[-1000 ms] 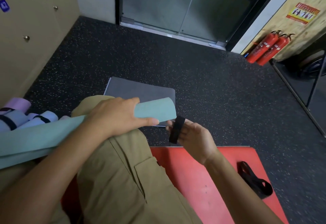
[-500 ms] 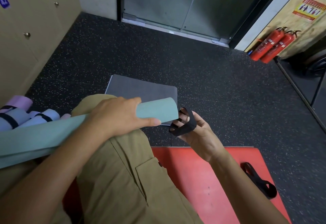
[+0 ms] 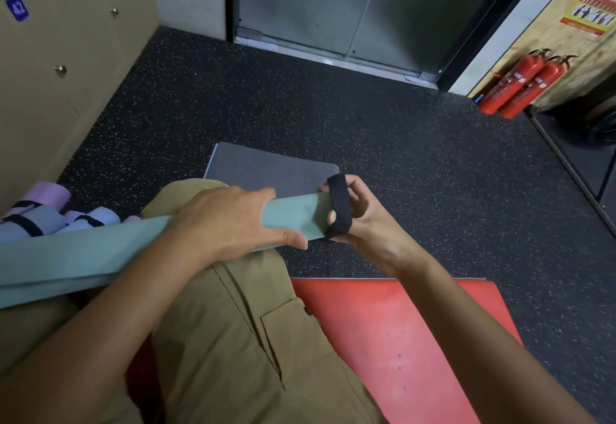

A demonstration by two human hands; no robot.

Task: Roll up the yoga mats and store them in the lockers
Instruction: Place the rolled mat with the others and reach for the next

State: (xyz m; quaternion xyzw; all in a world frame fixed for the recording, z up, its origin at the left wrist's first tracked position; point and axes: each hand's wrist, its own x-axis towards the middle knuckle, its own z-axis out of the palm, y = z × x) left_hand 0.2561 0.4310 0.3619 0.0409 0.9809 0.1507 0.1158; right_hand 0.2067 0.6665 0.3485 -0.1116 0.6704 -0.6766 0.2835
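Teal mat lay rolled across the lap from 9 o'clock to centre, left hand curled round it near its end, right hand at 3 o'clock of that end, fingers stretching a black strap over the tip, lockers at 10 o'clock.

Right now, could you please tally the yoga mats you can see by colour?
Teal, rolled, held by both hands: 1
Grey, flat: 1
Red, flat: 1
Lilac, rolled: 1
Blue-grey, rolled: 1
Pale blue, rolled: 1
Total: 6
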